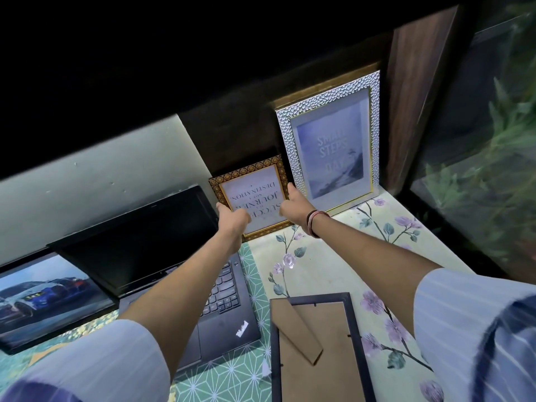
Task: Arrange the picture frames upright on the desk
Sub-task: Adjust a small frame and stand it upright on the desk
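Observation:
A small gold-patterned frame [251, 190] with a printed quote stands at the back of the desk, its text upside down. My left hand [232, 218] grips its left edge and my right hand [293, 206] grips its right edge. Just right of it a tall silver-textured frame [330, 149] stands upright against the dark back wall. A black frame [317, 348] lies face down at the front of the desk, brown backing and stand showing. At the far left a black-framed car picture [43, 297] leans upright.
An open black laptop [162, 256] sits left of centre under my left arm. A floral cloth [333, 256] and a green patterned mat [246, 369] cover the desk. A wooden panel [417, 91] and greenery behind glass [490, 140] bound the right side.

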The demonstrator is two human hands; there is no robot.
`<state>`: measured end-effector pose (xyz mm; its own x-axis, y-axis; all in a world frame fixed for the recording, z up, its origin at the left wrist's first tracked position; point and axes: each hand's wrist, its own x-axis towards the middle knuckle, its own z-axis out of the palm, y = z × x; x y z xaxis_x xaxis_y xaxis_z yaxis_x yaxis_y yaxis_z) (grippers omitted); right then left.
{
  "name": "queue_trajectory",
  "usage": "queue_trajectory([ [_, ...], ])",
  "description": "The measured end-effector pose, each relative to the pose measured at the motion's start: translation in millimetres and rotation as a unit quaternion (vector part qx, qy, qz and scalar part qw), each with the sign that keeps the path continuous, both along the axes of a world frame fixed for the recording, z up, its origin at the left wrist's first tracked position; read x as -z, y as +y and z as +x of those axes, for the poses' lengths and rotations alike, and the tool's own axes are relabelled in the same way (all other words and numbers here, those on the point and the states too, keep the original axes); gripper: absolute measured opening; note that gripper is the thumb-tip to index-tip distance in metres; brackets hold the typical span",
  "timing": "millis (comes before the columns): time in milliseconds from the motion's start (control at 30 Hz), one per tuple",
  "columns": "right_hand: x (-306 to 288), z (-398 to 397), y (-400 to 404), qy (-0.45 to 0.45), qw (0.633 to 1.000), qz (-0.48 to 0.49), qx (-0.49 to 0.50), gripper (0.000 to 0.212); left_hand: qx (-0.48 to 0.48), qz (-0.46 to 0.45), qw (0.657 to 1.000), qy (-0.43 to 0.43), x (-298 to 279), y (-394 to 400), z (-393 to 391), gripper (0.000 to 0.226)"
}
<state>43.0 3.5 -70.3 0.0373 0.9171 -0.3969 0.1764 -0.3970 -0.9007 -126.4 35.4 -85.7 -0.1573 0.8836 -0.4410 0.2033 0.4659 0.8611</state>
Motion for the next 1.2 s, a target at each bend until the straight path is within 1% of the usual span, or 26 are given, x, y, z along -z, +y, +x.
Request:
queue_trajectory([
  [100,2,-2,-5,0.016,1.0,-0.003,0.014,0.085,-0.003,-0.005,1.0,-0.005,1,-2,1,0.1],
  [233,6,-1,-18,0.024,1.0,0.001,0.015,0.072,0.007,-0.025,1.0,0.004,-2,-8,5,0.108],
  [367,23,6,-27,0.025,0.999,0.014,0.038,0.074,-0.002,-0.041,0.999,-0.005,-6,-18,11,0.108],
  [400,23,8,-32,0.026,0.999,0.017,0.04,0.071,-0.002,-0.048,0.999,-0.013,-7,-22,13,0.108],
  [467,7,10,-50,0.028,0.998,0.03,0.047,0.058,0.008,-0.061,0.998,-0.021,-11,-32,16,0.104],
  [533,-6,17,-65,0.026,0.997,0.035,0.059,0.048,0.021,-0.066,0.997,-0.038,-19,-48,19,0.097],
  [633,-18,31,-78,0.011,0.996,0.045,0.076,0.04,0.048,-0.055,0.996,-0.049,-33,-73,19,0.08],
  [667,-21,36,-80,0.005,0.996,0.048,0.077,0.038,0.054,-0.05,0.996,-0.058,-36,-79,18,0.073],
  [733,-33,37,-86,-0.007,0.996,0.048,0.08,0.036,0.05,-0.026,0.996,-0.064,-42,-92,6,0.046],
  [767,-41,35,-89,-0.016,0.996,0.046,0.074,0.034,0.04,-0.01,0.998,-0.057,-44,-98,0,0.034],
  [800,-46,31,-91,-0.028,0.996,0.043,0.074,0.034,0.025,0.004,0.999,-0.047,-46,-104,-10,0.026],
  [833,-52,25,-92,-0.041,0.996,0.043,0.072,0.037,0.015,0.022,0.999,-0.04,-47,-110,-20,0.021],
  [900,-50,10,-88,-0.072,0.995,0.044,0.056,0.054,0.011,0.052,0.998,-0.034,-54,-127,-46,0.013],
  [933,-51,-3,-89,-0.082,0.995,0.044,0.041,0.053,0.011,0.062,0.997,-0.034,-59,-138,-62,0.009],
  [1000,-70,-38,-102,-0.092,0.995,0.043,0.018,0.029,0.004,0.067,0.997,-0.043,-68,-161,-93,0.009],
  [1033,-80,-63,-109,-0.104,0.993,0.047,0.004,0.022,-0.009,0.067,0.997,-0.049,-70,-173,-118,0.01],
  [1067,-87,-86,-117,-0.117,0.992,0.053,-0.01,0.023,-0.021,0.063,0.996,-0.056,-72,-185,-141,0.011],
  [1100,-89,-109,-124,-0.132,0.988,0.066,-0.034,0.027,-0.032,0.06,0.996,-0.061,-72,-198,-167,0.014],
  [1133,-90,-130,-132,-0.157,0.984,0.077,-0.044,0.036,-0.043,0.054,0.995,-0.067,-71,-209,-191,0.016],
  [1167,-87,-159,-140,-0.194,0.976,0.089,-0.04,0.047,-0.063,0.046,0.994,-0.072,-69,-223,-224,0.016],
  [1200,-82,-172,-149,-0.221,0.972,0.077,-0.016,0.055,-0.083,0.032,0.992,-0.088,-65,-231,-241,0.014],
])
